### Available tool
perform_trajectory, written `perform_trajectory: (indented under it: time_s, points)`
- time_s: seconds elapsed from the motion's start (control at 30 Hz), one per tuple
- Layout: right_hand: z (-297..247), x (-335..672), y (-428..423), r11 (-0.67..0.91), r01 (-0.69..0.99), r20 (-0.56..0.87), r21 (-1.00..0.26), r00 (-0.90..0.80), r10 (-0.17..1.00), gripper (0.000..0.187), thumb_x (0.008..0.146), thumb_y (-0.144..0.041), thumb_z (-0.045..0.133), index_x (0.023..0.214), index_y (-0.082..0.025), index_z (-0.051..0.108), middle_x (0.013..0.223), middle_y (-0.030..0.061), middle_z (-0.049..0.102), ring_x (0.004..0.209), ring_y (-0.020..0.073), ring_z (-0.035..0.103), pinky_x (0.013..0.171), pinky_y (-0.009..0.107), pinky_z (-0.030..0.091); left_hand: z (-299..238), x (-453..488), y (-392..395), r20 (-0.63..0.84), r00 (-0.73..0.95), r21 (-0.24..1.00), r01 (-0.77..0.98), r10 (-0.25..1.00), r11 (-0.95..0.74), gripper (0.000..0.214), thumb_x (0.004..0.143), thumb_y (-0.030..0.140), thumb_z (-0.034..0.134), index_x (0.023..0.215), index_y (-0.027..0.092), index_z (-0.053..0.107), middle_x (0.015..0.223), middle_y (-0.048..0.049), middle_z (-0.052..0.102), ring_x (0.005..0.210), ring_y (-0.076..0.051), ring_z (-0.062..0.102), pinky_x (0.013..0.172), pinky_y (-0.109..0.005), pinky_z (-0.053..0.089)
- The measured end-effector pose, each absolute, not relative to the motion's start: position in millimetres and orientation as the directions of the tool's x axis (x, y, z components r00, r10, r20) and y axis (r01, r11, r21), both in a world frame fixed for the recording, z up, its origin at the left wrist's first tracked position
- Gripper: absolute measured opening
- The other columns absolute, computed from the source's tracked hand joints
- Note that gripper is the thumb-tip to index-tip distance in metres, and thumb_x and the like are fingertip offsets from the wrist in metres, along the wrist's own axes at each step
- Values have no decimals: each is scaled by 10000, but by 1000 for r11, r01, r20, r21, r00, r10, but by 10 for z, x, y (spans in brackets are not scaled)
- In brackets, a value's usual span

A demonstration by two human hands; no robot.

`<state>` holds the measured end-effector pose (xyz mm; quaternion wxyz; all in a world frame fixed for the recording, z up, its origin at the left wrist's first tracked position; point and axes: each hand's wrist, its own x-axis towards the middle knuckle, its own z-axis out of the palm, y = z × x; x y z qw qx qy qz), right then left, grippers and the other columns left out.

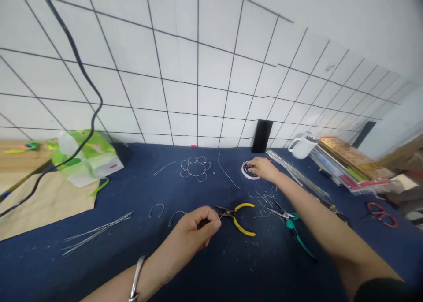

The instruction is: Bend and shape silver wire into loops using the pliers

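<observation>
Between the thumb and fingers of my left hand (197,228) is a thin wire (224,214), its tip poking out to the right. Just beyond that tip lie needle-nose pliers with yellow handles (244,229). My right hand (263,168) reaches into a small round white dish (243,171) holding small dark and pink bits. Its fingertips are pressed together there; what they pinch, if anything, is hidden. Left of the dish are a long bent wire (226,172) and a flower-shaped wire ring with looped petals (194,173). Two curved wire pieces (157,207) rest near my left hand.
Green-handled pliers (292,227) lie beneath my right forearm beside wire scraps (263,202). Straight wires (97,233) lie at left, a wire bundle (297,174) at right. Around the edges: red-handled scissors (381,214), white mug (302,147), stacked books (346,158), green bag (87,154), black cable (79,64).
</observation>
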<state>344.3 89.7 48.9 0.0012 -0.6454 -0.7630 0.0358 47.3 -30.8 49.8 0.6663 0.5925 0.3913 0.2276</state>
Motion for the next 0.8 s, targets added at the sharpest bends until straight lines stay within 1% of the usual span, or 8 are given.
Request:
perform_trajectory:
  time_s: [0.13,0.27,0.3,0.37,0.47,0.63,0.73,0.8]
  points:
    - [465,3321,906,191,981,-100,36,-186,977,183,797,-249,545,909,-172,667,940,84,645,933,201,570,777,228,382,465,477,-282,-268,600,963,163,754,213,198,807,346,492,714,173,467,469,77,368,436,-62,286,422,-185,211]
    - [433,3266,902,184,976,-134,119,-168,977,194,848,-235,488,855,-139,656,946,115,624,925,200,568,808,258,390,452,483,-271,-274,615,961,153,739,229,213,811,368,482,722,175,462,445,84,359,415,-59,261,413,-189,190]
    - [418,3256,903,177,974,-141,138,-158,977,196,857,-242,483,876,-130,643,965,117,612,923,196,566,814,277,403,452,482,-272,-274,614,962,158,740,225,213,812,367,482,724,174,465,448,83,362,417,-59,263,415,-189,194]
    - [379,3239,911,162,972,-157,171,-135,978,215,865,-272,488,977,-123,595,1032,109,579,924,187,561,812,326,438,454,477,-277,-267,605,964,170,750,207,206,812,360,484,730,171,475,466,78,371,432,-61,277,425,-190,210]
    - [313,3220,945,139,971,-175,195,-105,979,299,860,-307,501,1106,-137,512,1113,91,533,939,181,553,795,377,473,457,468,-284,-247,590,969,172,768,179,200,814,352,488,734,168,486,502,71,377,456,-64,292,436,-192,224]
    - [248,3219,1087,69,987,-194,145,-40,980,307,856,-301,509,1111,-130,511,1116,97,531,945,187,553,796,373,472,471,467,-286,-232,594,972,168,771,163,204,819,344,486,724,163,498,531,65,371,478,-65,310,451,-192,235]
    - [227,3222,1170,5,999,-199,52,6,980,321,851,-301,519,1112,-114,509,1112,106,531,945,191,554,796,372,472,482,467,-295,-231,592,972,169,772,161,204,818,344,488,722,165,499,524,68,364,475,-64,311,457,-193,241]
    - [219,3227,1195,-39,998,-199,-44,29,980,323,850,-301,519,1112,-111,509,1112,108,531,945,191,554,796,373,472,486,465,-305,-222,589,975,160,777,156,206,816,348,490,719,166,496,517,70,364,470,-64,308,459,-194,245]
